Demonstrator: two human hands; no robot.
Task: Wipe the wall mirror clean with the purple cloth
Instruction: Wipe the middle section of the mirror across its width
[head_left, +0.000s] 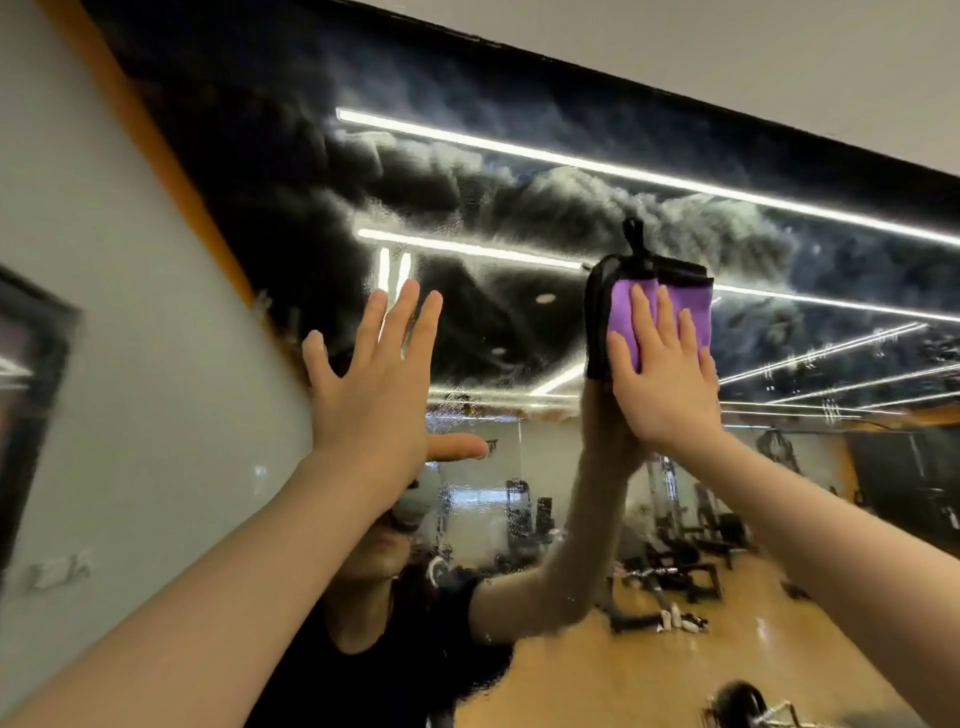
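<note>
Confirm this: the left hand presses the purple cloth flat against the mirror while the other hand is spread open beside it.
Not quite: it is the right hand that presses the purple cloth flat against the mirror; the left hand is the one spread open beside it. The head view shows this.

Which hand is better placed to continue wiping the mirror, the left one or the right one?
The right hand: its straight fingers already press the purple cloth flat on the mirror, beside cloudy streaks. The left hand is spread open with no cloth.
</note>
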